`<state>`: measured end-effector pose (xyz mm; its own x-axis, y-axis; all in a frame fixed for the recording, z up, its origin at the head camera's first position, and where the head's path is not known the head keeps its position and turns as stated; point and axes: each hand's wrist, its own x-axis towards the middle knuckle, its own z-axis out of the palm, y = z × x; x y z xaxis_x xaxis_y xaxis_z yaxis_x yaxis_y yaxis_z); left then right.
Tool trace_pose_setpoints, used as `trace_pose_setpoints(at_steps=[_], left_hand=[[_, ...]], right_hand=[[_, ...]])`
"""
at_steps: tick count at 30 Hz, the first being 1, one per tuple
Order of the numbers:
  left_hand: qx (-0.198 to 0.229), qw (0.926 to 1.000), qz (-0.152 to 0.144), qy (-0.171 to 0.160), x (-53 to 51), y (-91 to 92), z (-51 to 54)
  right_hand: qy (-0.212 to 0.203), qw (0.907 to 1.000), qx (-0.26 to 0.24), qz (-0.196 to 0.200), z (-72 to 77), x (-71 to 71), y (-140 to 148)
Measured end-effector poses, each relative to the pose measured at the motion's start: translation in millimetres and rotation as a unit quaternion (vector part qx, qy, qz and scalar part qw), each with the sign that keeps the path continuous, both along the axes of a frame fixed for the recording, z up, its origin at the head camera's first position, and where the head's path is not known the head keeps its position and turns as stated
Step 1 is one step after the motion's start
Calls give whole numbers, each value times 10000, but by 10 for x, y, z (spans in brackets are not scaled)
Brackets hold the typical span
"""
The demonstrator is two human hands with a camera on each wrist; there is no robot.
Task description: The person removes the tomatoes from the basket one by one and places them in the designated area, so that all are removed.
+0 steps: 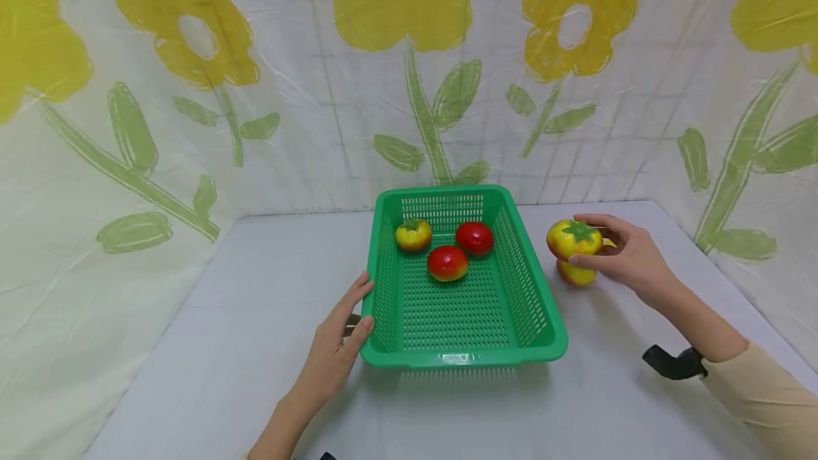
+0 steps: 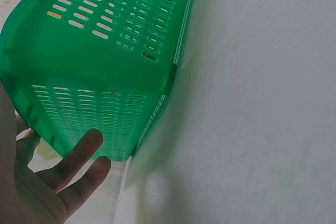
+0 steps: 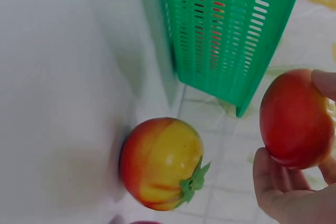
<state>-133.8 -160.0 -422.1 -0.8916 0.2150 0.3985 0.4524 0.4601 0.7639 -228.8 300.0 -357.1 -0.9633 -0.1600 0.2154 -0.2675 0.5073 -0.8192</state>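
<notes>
My left hand (image 1: 335,339) grips the left rim of a green plastic basket (image 1: 463,358), thumb and a finger on top; in the left wrist view, two fingers (image 2: 84,153) of it stretch below the rim. To the basket's right, my right hand (image 1: 629,258) holds a yellow-and-red toy tomato (image 1: 571,238) with a green leafy top, its red underside facing the right wrist view. Partly hidden below it, another toy tomato (image 3: 163,163) rests on the table. Inside the basket lie a yellow-red toy tomato (image 1: 413,236) and two red ones, one at the right (image 1: 475,238) and one nearer (image 1: 447,263).
A white-covered table (image 1: 255,318) carries the basket. Behind it hangs a pale curtain (image 1: 287,91) painted with yellow flowers. A bit of yellow shows behind the right hand's fingers, and a red edge peeks in at the bottom of the right wrist view.
</notes>
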Motion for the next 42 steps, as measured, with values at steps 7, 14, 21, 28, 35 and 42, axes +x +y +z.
trace_pose_setpoints(at_steps=[7,14,21,28,35,42], left_hand=[[27,10000,20,-26,-10,10,-17],[11,10000,17,-33,-20,16,-19],[12,10000,82,6,-20,2,-24],[12,10000,89,2,-26,4,-34],[23,10000,-37,35,-12,0,-11],[23,10000,-44,60,-15,-9,-5]], right_hand=[[28,9998,137,-148,4,39,94],[-64,9993,-147,-328,28,91,208],[-255,9977,-390,-497,19,123,361],[-342,9949,-179,-933,-57,209,535],[-282,9845,-456,-1670,-96,345,721],[-333,9614,-802,-2610,-193,427,900]])
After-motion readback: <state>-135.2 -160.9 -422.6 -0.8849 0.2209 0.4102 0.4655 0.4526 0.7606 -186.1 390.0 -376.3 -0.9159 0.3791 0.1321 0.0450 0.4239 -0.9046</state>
